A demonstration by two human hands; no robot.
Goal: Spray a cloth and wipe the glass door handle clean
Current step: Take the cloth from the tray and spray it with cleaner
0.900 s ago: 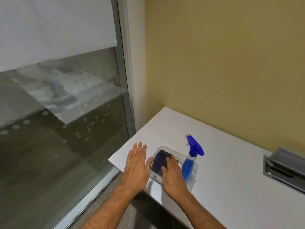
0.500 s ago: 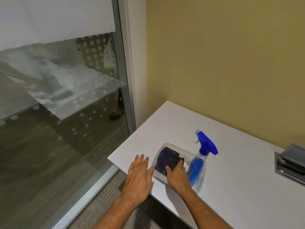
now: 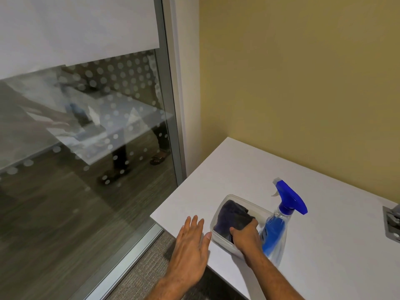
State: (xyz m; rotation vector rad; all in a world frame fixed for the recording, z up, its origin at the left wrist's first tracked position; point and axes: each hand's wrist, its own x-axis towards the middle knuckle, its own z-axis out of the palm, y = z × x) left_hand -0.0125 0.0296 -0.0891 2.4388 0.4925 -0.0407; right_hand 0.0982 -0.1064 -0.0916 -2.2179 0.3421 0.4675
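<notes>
A dark blue cloth (image 3: pixel 231 217) lies bunched in a clear plastic container (image 3: pixel 242 201) near the front corner of the white table (image 3: pixel 238 169). My right hand (image 3: pixel 246 234) reaches into the container with its fingers closed on the cloth's near edge. My left hand (image 3: pixel 191 245) rests flat on the table's edge, fingers spread, its thumb touching the container's left side. A spray bottle (image 3: pixel 277 230) of blue liquid with a blue trigger head stands upright against the container's right side. No door handle is in view.
A glass wall (image 3: pixel 86 148) with frosted dots and a metal frame (image 3: pixel 171 105) runs along the left. The yellow wall (image 3: pixel 303 72) backs the table. A metal cable hatch (image 3: pixel 391 224) is set in the table at the far right. Grey carpet (image 3: pixel 138 276) lies below the table corner.
My right hand has curled from lying on top of the cloth to gripping it inside the container. My left hand slid nearer along the table edge. The view shifted left and down.
</notes>
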